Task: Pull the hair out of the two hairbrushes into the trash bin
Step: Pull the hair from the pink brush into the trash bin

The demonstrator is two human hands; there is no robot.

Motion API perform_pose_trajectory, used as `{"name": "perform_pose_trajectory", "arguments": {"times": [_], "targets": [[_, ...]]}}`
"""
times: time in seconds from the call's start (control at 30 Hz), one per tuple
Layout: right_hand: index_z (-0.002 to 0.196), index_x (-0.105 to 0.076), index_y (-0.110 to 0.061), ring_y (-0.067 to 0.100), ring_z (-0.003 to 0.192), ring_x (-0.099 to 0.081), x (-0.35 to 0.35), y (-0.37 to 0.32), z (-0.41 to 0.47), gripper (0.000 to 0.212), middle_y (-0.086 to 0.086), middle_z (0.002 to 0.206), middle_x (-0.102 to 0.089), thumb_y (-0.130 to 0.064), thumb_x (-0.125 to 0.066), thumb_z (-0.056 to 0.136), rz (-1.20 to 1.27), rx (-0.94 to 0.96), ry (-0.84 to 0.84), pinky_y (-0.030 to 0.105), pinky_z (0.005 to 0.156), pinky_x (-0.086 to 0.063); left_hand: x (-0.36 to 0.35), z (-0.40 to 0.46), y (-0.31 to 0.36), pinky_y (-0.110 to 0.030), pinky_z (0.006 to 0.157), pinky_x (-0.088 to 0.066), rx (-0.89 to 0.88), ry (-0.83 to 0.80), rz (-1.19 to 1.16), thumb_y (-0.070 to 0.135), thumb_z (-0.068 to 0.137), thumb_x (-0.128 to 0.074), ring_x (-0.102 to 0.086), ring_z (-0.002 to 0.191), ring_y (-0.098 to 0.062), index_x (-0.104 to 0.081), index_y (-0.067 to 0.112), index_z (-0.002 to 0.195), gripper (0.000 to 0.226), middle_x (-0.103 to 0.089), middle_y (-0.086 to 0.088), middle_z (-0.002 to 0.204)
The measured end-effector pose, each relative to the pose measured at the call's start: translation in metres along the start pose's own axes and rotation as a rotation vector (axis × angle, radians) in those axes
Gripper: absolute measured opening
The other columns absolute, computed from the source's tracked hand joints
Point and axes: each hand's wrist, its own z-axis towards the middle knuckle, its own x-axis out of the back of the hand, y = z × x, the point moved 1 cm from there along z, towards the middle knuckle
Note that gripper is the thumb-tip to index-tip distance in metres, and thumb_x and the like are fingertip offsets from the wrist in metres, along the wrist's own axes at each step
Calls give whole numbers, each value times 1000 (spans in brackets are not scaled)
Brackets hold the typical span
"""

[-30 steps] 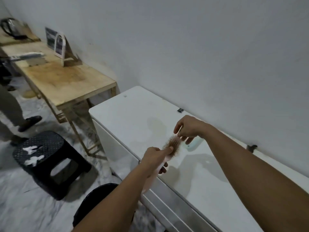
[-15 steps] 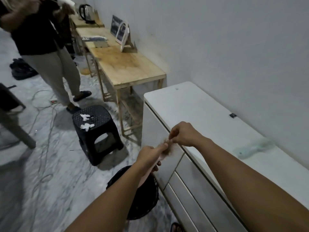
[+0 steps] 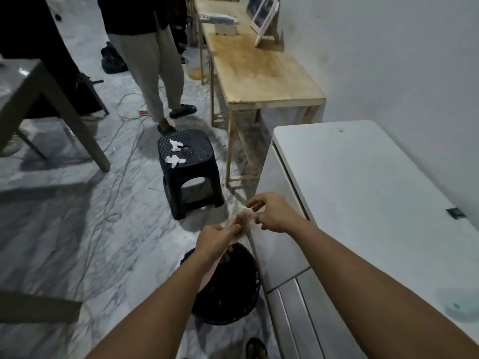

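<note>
While gripped by left hand [image 3: 216,240], hairbrush [image 3: 241,220] above trash bin [image 3: 233,294].

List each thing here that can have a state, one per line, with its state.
Left hand: closed on the hairbrush handle.
Right hand: fingers pinching at the bristles.
Hairbrush: held over the floor, just beyond the bin, bristles up.
Trash bin: upright, open, on the floor below the hands.
Second hairbrush: lying untouched on the white cabinet.
Black stool: upright, two crumpled tissues on top.
</note>
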Motion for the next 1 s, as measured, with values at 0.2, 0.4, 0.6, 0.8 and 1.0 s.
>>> {"name": "perform_pose_trajectory", "arguments": {"times": [0.2,0.4,0.6,0.8,1.0], "targets": [[117,-67,-17,26,96,-68,-60,22,44,33,8,113,-68,-12,-67,85,-12,38,-14,39,88,-56,-3,46,-48,-37,56,-47,45,62,-105,29,82,-69,-58,52,-28,-66,-3,84,32,-61,-14,58],[101,-77,-20,16,102,-67,-155,65,84,20,2,106,-75,-15,-67,84,-39,-3,4,21,87,-49,-6,103,-136,-34,53,-46,73,53,-107,30,88,-66,-58,55,-26,-65,3,80,28,-61,-11,62],[89,-79,-19,14,94,-69,-245,127,115,13,-1,96,-77,-16,-72,79,21,-18,42,29,90,-54,-24,156,-238,-22,37,-41,72,123,-68,41,79,-76,-53,38,-16,-56,8,70,39,-60,-7,57],[108,-73,-18,15,105,-65,-319,188,128,25,1,111,-72,-15,-68,84,115,-51,51,25,95,-49,-43,193,-321,-34,46,-46,76,183,-39,40,79,-76,-55,44,-22,-63,-1,80,43,-57,-13,61],[113,-70,-27,14,101,-64,-360,231,124,31,0,110,-66,-30,-72,82,131,-41,1,26,92,-50,-69,208,-370,-48,62,-56,68,221,10,52,66,-71,-66,58,-34,-61,0,72,54,-69,-19,68]]}}
